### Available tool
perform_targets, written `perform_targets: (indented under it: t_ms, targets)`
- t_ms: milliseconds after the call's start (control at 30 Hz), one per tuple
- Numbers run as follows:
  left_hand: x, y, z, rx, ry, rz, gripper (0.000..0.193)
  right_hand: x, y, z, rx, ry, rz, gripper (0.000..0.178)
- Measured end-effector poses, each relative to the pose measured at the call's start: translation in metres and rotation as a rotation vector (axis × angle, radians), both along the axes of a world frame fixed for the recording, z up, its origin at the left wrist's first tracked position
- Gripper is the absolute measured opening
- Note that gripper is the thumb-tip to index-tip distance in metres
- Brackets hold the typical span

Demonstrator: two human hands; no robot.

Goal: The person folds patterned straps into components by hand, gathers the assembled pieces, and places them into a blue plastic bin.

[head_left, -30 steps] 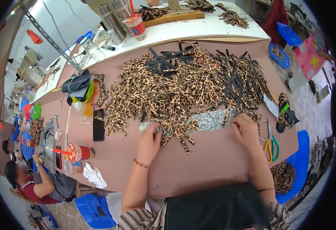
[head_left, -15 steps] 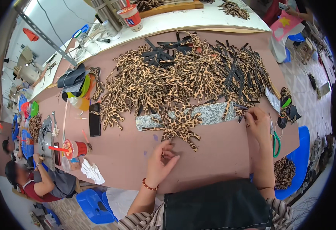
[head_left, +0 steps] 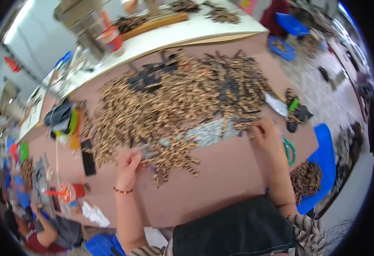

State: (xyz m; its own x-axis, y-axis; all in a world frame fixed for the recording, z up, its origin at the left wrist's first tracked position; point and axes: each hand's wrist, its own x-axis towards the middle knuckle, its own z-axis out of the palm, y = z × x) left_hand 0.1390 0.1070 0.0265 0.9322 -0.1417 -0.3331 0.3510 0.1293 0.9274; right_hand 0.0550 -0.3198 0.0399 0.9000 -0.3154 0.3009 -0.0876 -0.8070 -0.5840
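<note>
A large heap of leopard-print strips (head_left: 170,98), mixed with black pieces, covers the middle of the table. In front of it lies a grey speckled band (head_left: 214,133), partly covered by a fanned leopard-print bundle (head_left: 174,158). My left hand (head_left: 129,165), with a beaded bracelet, is closed beside the band's left end, left of that bundle. At the band's right end, my right hand (head_left: 266,134) has thumb and fingers pinched together next to some strip ends. Blur hides what either hand holds.
A black phone (head_left: 88,158), a red cup with a straw (head_left: 72,192) and crumpled tissue (head_left: 95,214) lie on the left. Green-handled scissors (head_left: 289,151) are right of my right forearm. A blue chair (head_left: 323,170) holds more strips. A co-worker (head_left: 46,230) sits at lower left.
The whole view has shifted and blurred. My left hand has moved left, from just below the leopard-print bundle to beside the band's left end. My right hand stays near the band's right end.
</note>
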Motion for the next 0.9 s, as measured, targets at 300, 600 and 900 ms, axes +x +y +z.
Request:
perform_targets:
  t_ms: [300,600,900]
  targets:
    - [-0.035,-0.060,0.073,-0.475,-0.378,0.150,0.015,0.022,-0.029,-0.002,-0.022,-0.044,0.048,0.008]
    - [-0.115,-0.104,-0.011,-0.229,0.029,0.084,0.025,0.062,-0.034,-0.018,-0.212,0.133,0.158,0.011]
    - [-0.123,-0.095,-0.025,-0.185,0.059,-0.412,0.040,0.010,0.019,0.019,0.365,0.056,0.775,0.013]
